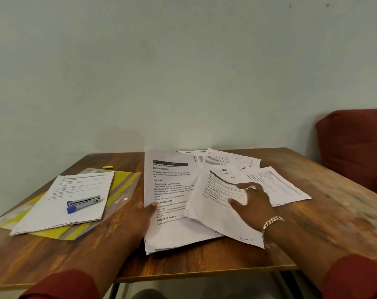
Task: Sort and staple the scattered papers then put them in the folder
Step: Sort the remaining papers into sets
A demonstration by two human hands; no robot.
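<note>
Several printed sheets lie scattered on the wooden table [312,212]. My left hand [140,216] holds the left edge of a thick stack of papers [170,190], thumb on top, lifting its far end slightly. My right hand [252,201], with a ring and a bracelet, rests flat with spread fingers on a skewed sheet [207,212] that overlaps the stack. More loose sheets [276,186] fan out behind and to the right. At the left, a yellow and clear folder [123,186] lies under another paper stack [75,199], with a grey and blue stapler [83,203] on top.
A small yellow object [108,167] lies near the table's back left edge. A red cushioned seat [355,147] stands at the right beyond the table. The pale wall runs right behind the table. Bare wood shows at the front left and far right.
</note>
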